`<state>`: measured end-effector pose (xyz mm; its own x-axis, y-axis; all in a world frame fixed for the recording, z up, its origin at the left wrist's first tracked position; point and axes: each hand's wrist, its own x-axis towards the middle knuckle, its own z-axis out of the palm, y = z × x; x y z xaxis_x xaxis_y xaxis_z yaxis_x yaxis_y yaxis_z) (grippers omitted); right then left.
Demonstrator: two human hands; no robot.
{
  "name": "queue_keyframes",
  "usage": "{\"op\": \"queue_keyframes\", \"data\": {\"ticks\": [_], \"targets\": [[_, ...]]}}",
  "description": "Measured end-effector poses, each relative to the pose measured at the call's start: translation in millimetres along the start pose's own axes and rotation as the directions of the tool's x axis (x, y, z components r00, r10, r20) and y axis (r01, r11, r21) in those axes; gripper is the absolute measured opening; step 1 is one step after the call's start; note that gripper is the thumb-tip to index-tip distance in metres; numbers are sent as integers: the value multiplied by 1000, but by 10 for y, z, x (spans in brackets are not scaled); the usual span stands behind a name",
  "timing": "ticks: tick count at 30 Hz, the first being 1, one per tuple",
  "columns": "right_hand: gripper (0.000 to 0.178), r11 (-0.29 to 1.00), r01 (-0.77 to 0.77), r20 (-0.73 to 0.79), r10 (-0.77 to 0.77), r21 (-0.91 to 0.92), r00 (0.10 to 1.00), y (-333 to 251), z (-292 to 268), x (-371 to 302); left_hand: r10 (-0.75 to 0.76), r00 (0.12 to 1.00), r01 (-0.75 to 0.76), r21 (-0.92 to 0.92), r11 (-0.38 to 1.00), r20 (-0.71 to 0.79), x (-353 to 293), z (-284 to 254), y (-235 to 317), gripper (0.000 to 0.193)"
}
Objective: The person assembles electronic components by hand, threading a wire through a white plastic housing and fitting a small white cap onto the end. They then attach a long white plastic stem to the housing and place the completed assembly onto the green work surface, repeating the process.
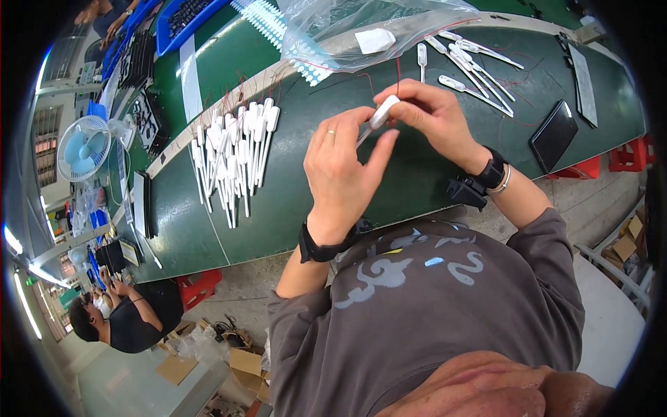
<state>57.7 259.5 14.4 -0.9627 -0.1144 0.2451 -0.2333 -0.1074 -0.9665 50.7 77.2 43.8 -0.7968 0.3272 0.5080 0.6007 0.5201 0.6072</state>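
Observation:
Between my hands, above the green table, is a white plastic stick [384, 111] with a thick rounded head, a thin stem and a red wire at its top. My right hand [439, 119] pinches the head between thumb and fingers. The fingers of my left hand [336, 167] close on its lower part by the stem, which they partly hide. To the left lies a dense pile of similar white sticks [240, 139] with thin dark red wires. Several more white sticks [462, 62] are scattered on the right, beyond my right hand.
A clear plastic bag [326, 35] with a white crumpled piece [375, 41] lies at the back, beside a sheet of pale blue pieces [260, 24]. A black phone [554, 135] rests at right. Further left are a blue bin [164, 31], a fan [83, 148] and a seated person [139, 320].

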Motion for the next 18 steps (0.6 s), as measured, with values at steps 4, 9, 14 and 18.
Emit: {"op": "queue_keyframes", "data": {"ticks": [4, 9, 14, 18], "targets": [[23, 941, -240, 47, 236, 237, 971, 123, -76, 68, 4, 996, -11, 80, 997, 88, 59, -54, -217, 16], [29, 838, 316, -217, -443, -444, 870, 34, 0, 148, -64, 970, 31, 143, 989, 233, 199, -209, -387, 13], [36, 474, 485, 355, -341, -735, 870, 155, -62, 124, 106, 856, -191, 118, 975, 506, 345, -323, -498, 11], [35, 821, -11, 208, 157, -570, 966, 108, -35, 92, 345, 871, -441, 246, 863, 349, 571, -368, -461, 11]]}}
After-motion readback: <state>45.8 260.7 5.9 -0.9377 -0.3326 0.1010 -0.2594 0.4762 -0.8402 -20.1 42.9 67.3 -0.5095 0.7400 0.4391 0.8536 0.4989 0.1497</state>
